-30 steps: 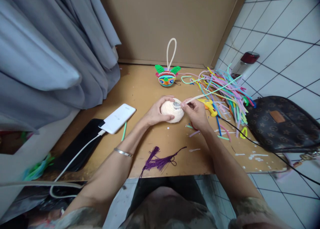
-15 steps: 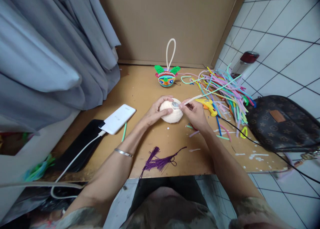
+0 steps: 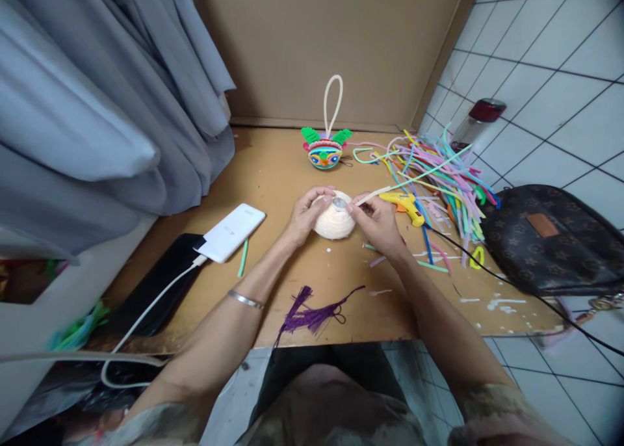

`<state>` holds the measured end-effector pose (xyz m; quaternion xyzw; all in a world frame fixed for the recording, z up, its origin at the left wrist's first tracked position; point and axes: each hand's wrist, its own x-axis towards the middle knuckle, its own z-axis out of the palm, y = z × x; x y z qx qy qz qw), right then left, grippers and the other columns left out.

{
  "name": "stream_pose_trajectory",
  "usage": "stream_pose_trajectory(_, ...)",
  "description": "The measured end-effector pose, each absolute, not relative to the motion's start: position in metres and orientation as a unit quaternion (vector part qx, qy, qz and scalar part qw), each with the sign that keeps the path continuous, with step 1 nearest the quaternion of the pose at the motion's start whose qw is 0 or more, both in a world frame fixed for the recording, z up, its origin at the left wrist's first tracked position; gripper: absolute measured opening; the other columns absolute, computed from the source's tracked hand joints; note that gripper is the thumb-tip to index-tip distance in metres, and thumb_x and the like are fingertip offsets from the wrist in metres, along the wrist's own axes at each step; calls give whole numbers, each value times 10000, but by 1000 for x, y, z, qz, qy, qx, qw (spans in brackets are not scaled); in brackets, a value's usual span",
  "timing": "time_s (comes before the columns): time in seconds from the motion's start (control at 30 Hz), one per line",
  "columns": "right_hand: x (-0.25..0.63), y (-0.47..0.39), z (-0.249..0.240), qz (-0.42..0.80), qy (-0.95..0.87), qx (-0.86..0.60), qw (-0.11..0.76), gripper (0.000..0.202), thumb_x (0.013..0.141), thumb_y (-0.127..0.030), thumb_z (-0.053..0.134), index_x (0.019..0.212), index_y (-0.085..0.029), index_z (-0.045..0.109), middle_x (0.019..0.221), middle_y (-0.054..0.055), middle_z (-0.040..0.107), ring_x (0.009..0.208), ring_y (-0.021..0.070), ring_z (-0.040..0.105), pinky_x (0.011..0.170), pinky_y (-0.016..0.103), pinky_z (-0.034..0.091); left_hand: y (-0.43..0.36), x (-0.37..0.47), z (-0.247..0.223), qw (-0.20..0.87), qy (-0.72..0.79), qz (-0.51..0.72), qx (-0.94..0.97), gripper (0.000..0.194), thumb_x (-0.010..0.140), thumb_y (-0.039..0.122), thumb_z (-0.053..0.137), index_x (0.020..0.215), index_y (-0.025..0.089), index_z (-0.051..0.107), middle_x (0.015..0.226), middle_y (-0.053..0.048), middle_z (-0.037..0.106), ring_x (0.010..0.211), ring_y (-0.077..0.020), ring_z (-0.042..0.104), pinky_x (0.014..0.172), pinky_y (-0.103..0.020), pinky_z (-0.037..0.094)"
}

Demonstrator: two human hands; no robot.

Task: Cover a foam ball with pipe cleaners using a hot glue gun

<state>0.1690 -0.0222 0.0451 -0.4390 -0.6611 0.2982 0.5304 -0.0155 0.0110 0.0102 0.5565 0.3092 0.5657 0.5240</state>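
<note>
A cream-white ball (image 3: 334,226) wound in rows of soft cord sits between my hands above the table, with a round greyish opening on its top. My left hand (image 3: 308,213) grips its left side, thumb on top near the opening. At the ball's right edge, my right hand (image 3: 374,217) pinches a white fuzzy pipe cleaner (image 3: 373,196), which runs off to the upper right. Beyond the ball stands a colourful lion-head ornament (image 3: 324,155) with green ears and a white loop. A yellow glue gun (image 3: 409,207) lies just right of my right hand.
Many coloured pipe cleaners (image 3: 439,179) are heaped at the right, near a brown patterned bag (image 3: 556,238) and a red-lidded bottle (image 3: 480,122). A purple tassel (image 3: 312,317) lies in front. At left are a white power bank (image 3: 233,231) and a black tablet-like slab (image 3: 156,287).
The ball has turned slightly in my hands, and its opening has shifted a little left. My left thumb has moved up toward the opening. The right hand stays almost where it was.
</note>
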Motion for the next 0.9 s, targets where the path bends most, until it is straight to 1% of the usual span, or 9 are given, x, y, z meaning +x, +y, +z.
stream_pose_trajectory(0.23, 169, -21, 42, 298, -662, -449, 521, 206, 832, -403, 689, 825, -198, 708, 715, 4, 661, 680, 154, 577, 667, 306, 450, 10, -13, 10, 517, 319, 571, 552, 430, 770, 578, 811, 979, 212, 724, 1323, -92, 719, 1149, -233, 692, 980, -339, 534)
stream_pose_trajectory(0.5, 168, -23, 43, 302, -661, -449, 520, 219, 829, -414, 689, 825, -195, 700, 730, 11, 665, 688, 152, 576, 660, 299, 456, 12, -16, 9, 504, 321, 564, 570, 375, 778, 514, 778, 986, 206, 722, 1347, -109, 720, 1209, -271, 683, 1045, -403, 531)
stream_pose_trajectory(0.6, 167, -23, 44, 297, -661, -452, 520, 250, 829, -447, 694, 823, -197, 698, 732, 9, 663, 684, 146, 571, 659, 297, 456, 12, -16, 10, 504, 327, 562, 568, 388, 767, 518, 780, 985, 202, 723, 1356, -116, 718, 1197, -276, 686, 1027, -405, 536)
stream_pose_trajectory(0.8, 164, -24, 45, 296, -653, -454, 530, 365, 814, -569, 713, 807, -204, 683, 714, 17, 658, 676, 157, 572, 632, 301, 456, 12, -16, 10, 493, 321, 568, 576, 380, 783, 524, 759, 982, 202, 722, 1347, -126, 717, 1215, -287, 679, 1038, -416, 528)
stream_pose_trajectory(0.9, 164, -24, 45, 286, -653, -459, 530, 361, 816, -568, 712, 803, -208, 683, 704, 20, 660, 684, 164, 574, 631, 302, 461, 12, -15, 9, 481, 320, 567, 587, 390, 803, 532, 743, 1003, 198, 717, 1347, -135, 714, 1228, -294, 677, 1047, -432, 524)
